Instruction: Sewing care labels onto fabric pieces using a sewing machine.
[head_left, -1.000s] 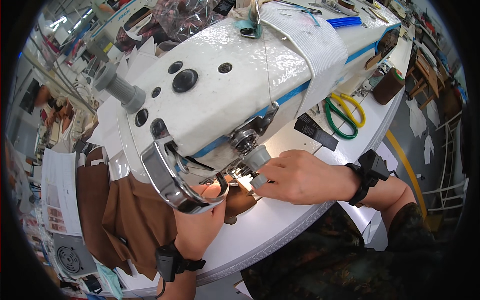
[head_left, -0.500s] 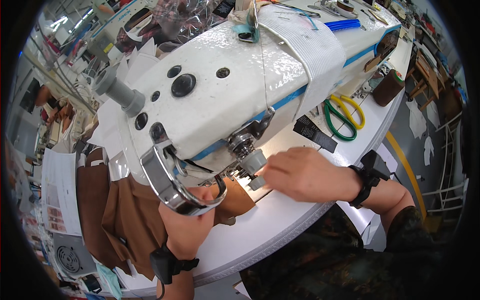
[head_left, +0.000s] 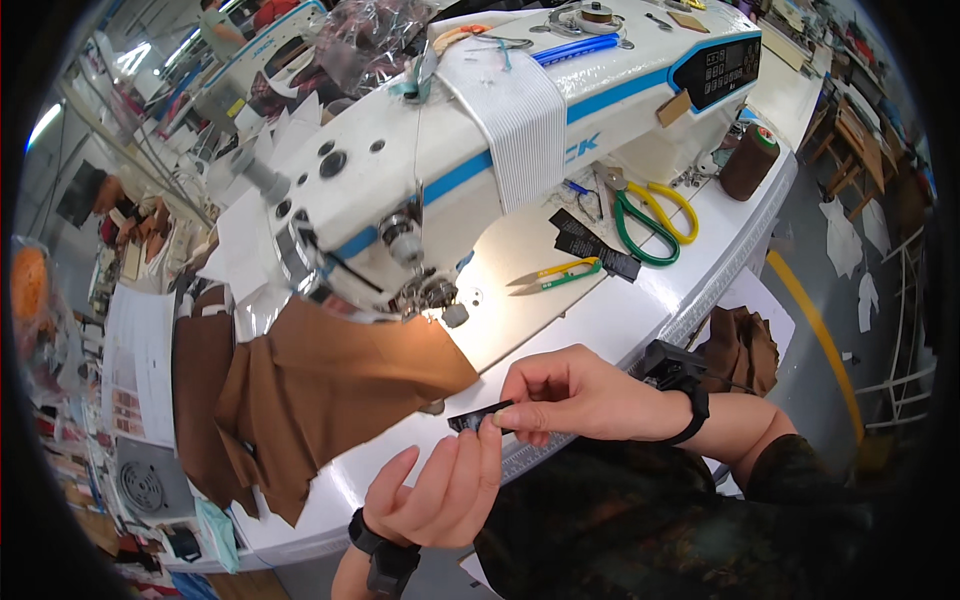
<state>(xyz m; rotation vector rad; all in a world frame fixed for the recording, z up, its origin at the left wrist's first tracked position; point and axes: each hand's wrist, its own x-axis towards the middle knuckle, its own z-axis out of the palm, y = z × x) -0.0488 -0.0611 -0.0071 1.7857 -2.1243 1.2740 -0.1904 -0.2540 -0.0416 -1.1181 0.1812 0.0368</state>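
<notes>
My right hand pinches a small black fabric label between thumb and fingers, above the table's front edge. From the lower left, the fingertips of my left hand meet the label's near side, its other fingers loosely spread; the left thumb is hidden. Brown fabric lies left of the hands, its upper edge beneath the needle area of the white sewing machine. Yellow-and-green thread snips rest on the machine bed, beside more black labels.
Scissors with green and yellow handles and a brown thread cone stand right of the labels. Crumpled brown fabric is beyond my right wrist. Printed sheets lie at the far left. In the left background is a person in a dark cap.
Both hands have drawn back from the machine toward the table edge and come together at a black label. My left hand has left the brown fabric. The view has shifted, revealing the snips.
</notes>
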